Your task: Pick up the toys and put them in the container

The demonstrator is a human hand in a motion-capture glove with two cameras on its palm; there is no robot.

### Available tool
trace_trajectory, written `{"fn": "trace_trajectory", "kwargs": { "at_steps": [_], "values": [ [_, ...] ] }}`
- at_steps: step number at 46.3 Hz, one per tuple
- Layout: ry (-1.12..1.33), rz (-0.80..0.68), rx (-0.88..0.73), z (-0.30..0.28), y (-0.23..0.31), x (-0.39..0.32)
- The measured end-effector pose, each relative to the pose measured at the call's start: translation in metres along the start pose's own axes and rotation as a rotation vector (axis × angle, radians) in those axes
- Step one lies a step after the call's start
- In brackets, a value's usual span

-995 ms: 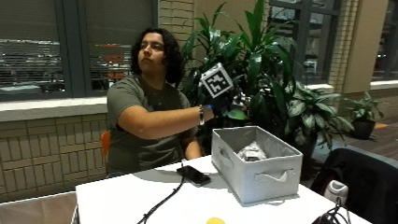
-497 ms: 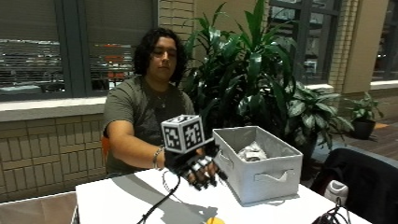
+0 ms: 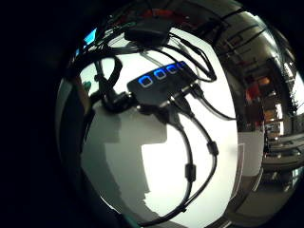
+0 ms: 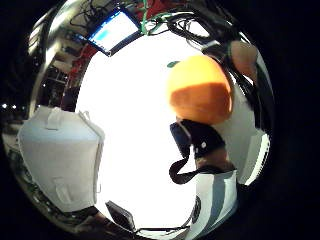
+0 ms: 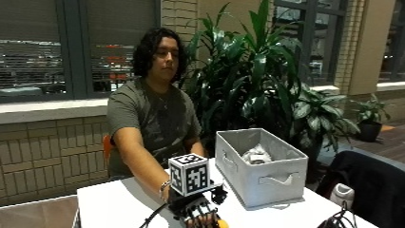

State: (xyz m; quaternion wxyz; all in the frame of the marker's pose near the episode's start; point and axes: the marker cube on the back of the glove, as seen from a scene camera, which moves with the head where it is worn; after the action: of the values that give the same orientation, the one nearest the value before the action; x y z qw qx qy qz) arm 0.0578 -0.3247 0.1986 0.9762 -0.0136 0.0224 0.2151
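Gloved right hand low on the white counter, grip curled down over an orange toy, left of the grey container.

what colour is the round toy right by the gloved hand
Orange; the round soft toy shows best in the thumb side palm view, close to the gloved right hand.

A round orange soft toy sits low on the white table, near a grey fabric box container with handles, which holds a pale toy.
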Motion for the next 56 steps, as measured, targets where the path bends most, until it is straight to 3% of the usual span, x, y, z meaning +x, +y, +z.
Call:
{"fn": "trace_trajectory", "kwargs": {
  "at_steps": [10, 15, 22, 27, 35, 56],
  "values": [
    [-0.035, -0.136, 0.14, -0.041, 0.027, -0.017],
    [-0.275, -0.232, 0.336, -0.118, 0.055, -0.052],
    [-0.452, -0.505, 0.557, -0.236, 0.117, -0.145],
    [-0.383, -0.553, 0.436, -0.265, 0.129, -0.205],
    [-0.19, -0.537, 0.107, -0.235, 0.112, -0.212],
    [-0.172, -0.562, 0.045, -0.222, 0.243, -0.032]
  ]
}}
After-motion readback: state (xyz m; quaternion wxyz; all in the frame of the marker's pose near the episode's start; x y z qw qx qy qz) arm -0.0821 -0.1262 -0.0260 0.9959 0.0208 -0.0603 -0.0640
